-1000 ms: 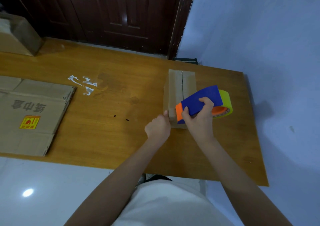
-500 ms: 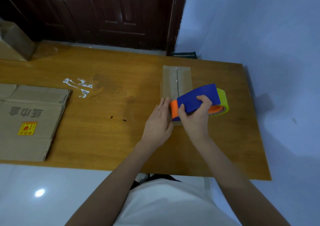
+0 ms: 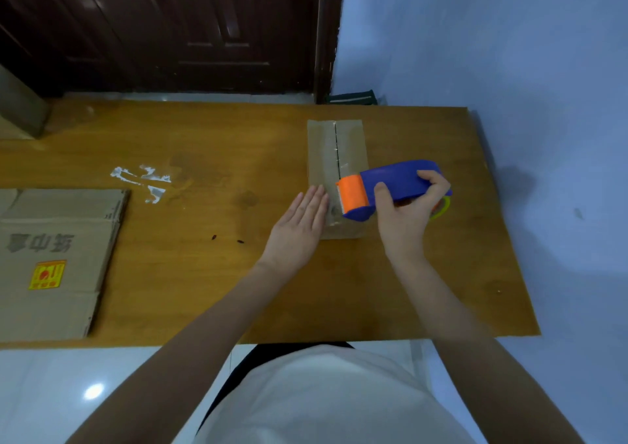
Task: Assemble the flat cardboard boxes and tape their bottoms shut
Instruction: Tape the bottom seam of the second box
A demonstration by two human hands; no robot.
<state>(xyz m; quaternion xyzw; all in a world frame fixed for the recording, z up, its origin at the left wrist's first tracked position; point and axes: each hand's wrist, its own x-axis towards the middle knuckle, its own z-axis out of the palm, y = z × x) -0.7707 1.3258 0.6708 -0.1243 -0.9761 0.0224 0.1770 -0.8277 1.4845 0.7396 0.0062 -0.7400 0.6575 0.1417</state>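
Left of box: flat cardboard, tape scraps.

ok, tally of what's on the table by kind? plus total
Assembled small brown cardboard box: 1
Flattened brown cardboard boxes, stacked: 1 stack, count within unclear
Blue-and-orange tape dispenser with yellow-green roll: 1
Partly visible cardboard box at far left: 1
Total: 4

Brown box upside-down, seam partly taped, dispenser atop.
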